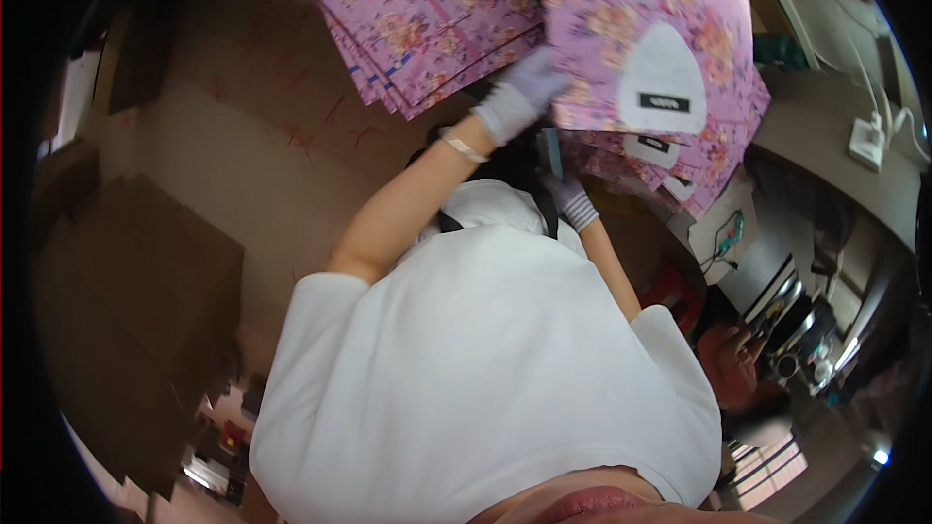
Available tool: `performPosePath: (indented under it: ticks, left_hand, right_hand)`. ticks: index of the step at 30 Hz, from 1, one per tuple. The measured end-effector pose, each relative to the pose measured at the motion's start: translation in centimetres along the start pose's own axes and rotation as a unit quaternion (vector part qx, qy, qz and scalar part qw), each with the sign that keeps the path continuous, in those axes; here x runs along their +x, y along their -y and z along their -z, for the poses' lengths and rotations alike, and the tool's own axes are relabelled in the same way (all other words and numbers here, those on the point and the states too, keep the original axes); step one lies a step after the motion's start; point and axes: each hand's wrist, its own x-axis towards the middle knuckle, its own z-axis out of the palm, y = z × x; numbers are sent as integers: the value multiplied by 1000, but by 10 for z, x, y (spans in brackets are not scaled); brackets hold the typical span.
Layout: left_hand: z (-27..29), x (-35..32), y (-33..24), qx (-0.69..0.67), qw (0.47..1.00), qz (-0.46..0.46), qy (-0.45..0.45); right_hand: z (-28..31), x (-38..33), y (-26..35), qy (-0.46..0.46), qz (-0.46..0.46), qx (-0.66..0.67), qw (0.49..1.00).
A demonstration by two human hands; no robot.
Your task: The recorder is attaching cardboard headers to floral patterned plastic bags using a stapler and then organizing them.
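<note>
Above the gloved left hand (519, 97): one pink floral sheet (650, 39), fingers closed on its edge. Left of them, a fanned stack of like sheets (427, 10) on the desk (243, 165). Right hand (571, 199) gloved, grip unclear; more sheets (680, 170) partly hidden beneath.

A brown table (243, 136) carries a stack of pink floral sheets (427, 19).

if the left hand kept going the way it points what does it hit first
The gloved left hand already touches the raised pink floral sheet with a white window; pushing on, it would probably just press further into that sheet, though depth is unclear.
</note>
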Motion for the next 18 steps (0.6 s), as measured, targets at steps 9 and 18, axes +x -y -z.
performPosePath:
  ticks: [9,18]
  left_hand:
    - [13,-23,28,-21,982,189,21]
    - [215,-66,77,456,776,193,-391]
  right_hand:
    - [19,8,-7,56,-143,34,988]
    - [1,35,35,139,-162,-137,967]
